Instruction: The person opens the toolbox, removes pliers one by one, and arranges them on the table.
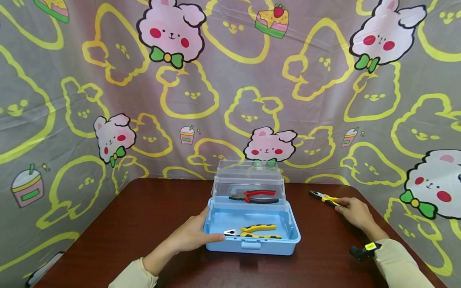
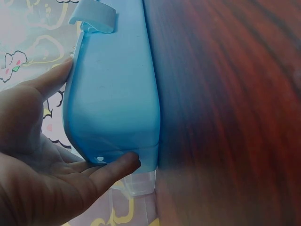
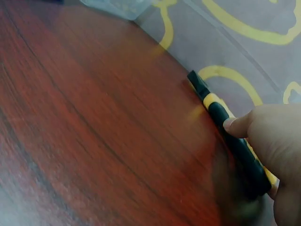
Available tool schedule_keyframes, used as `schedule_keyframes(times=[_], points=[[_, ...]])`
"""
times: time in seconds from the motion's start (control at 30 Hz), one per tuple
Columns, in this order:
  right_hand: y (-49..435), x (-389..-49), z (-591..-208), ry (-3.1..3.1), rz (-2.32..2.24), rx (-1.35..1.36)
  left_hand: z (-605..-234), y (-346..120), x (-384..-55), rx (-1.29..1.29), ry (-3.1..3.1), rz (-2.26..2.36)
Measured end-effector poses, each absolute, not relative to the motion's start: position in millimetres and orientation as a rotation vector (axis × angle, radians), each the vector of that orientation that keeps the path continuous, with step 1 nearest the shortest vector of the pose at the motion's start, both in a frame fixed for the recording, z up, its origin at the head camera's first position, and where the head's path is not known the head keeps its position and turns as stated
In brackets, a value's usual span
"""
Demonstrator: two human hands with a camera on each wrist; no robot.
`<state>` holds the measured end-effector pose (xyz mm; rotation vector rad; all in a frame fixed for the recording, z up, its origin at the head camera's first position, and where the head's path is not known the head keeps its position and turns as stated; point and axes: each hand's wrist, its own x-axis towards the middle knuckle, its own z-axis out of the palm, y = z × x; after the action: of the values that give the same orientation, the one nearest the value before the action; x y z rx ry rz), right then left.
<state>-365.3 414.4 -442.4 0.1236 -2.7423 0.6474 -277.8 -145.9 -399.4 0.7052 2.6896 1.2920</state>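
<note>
A light blue toolbox (image 1: 234,247) stands on the table with its clear lid raised. My left hand (image 1: 194,235) holds its front left corner, the thumb on the front rim and the other fingers along the side; the left wrist view shows this hand (image 2: 51,155) close up. Yellow-and-black pliers (image 1: 252,230) lie inside the box, and red-and-black pliers (image 1: 257,196) lie farther back, in the clear upper part. Toward the table's right side, my right hand (image 1: 357,214) pinches the handles of other yellow-and-black pliers (image 3: 235,143), whose dark jaws point away from the hand.
The dark reddish wooden table (image 1: 144,224) ends at the back and sides against a grey curtain (image 1: 252,76) printed with cartoon figures. The clear lid (image 1: 248,172) stands up behind the box. A black strap device (image 1: 361,252) sits at my right wrist.
</note>
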Motion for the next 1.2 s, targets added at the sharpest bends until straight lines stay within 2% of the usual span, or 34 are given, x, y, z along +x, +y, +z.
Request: schedule_keyframes(times=[1.2], points=[[357.6, -362.4, -393.6, -2.601, 0.593, 0.424, -400.6, -146.3, -278.7, 0.689, 2.696, 1.277]])
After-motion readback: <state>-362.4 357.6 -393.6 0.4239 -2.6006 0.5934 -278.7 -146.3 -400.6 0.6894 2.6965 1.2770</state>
